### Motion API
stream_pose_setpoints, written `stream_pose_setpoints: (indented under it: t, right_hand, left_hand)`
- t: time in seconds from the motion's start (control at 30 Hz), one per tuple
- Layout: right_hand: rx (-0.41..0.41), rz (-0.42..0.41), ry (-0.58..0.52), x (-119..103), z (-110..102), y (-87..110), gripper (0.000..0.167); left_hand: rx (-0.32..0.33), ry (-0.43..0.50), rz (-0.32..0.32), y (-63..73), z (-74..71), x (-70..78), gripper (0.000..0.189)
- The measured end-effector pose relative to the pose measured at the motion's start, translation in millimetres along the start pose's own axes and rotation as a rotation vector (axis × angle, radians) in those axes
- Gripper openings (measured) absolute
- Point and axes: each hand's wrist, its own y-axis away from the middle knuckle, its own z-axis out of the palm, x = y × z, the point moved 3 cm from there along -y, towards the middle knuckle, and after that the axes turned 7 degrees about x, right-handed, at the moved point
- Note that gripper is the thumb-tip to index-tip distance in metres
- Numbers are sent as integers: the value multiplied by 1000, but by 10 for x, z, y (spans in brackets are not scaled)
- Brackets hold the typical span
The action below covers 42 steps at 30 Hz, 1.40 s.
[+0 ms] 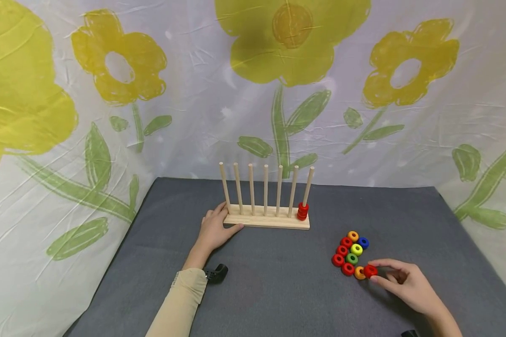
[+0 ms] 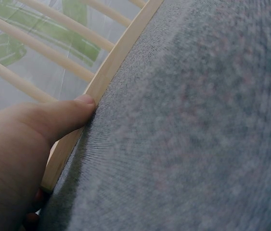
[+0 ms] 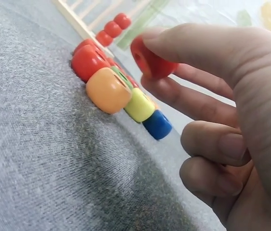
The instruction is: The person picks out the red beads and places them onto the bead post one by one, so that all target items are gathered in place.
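Note:
A wooden peg stand [image 1: 261, 220] with several upright pegs stands near the back of the table. Red beads [image 1: 302, 211] are stacked on its rightmost peg. My left hand [image 1: 212, 229] grips the stand's left end; in the left wrist view, the thumb [image 2: 70, 115] lies on the front edge of the base, the other fingers mostly hidden. Between thumb and fingertips, my right hand [image 1: 409, 283] pinches a red bead [image 3: 152, 60], held above the cloth. Beside it lies a cluster of loose beads: an orange bead [image 3: 109, 90], red beads [image 1: 341, 251], a green bead [image 1: 352, 259], a yellow bead [image 1: 356, 249] and a blue bead [image 1: 363, 242].
Dark grey cloth [image 1: 278, 290] covers the table. Behind it hangs a pale curtain [image 1: 194, 107] printed with yellow flowers. A black strap device [image 1: 217, 274] sits at my left wrist.

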Motion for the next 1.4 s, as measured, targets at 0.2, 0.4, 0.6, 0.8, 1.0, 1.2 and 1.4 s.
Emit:
stream_pose_setpoints:
  t: [0.2,0.4,0.6,0.8,1.0,1.2,1.4]
  right_hand:
    - [72,25,59,-8,-10,-15,30]
    - [119,46,77,-10,-5,-32,31]
    - [104,30,76,-10,20,-52,30]
    - [86,11,65,-39,55,-79,31]
    - [79,10,63,-78,87,-102,31]
    - [100,34,95,-86,102,-127,31]
    - [126,52,118,-84,102,-156,30]
  left_hand:
    - [-7,0,-5,-1,-11,8,84]
    - [2,6,-1,6,-10,-10,83]
    - [2,-2,1,9,-2,-11,83]
    - [-1,2,-5,4,2,-6,82]
    - [-6,0,-9,2,3,0,83]
    - [-9,3,-11,-1,-3,8,84]
    - [-7,5,-13,-2,-10,11,83]
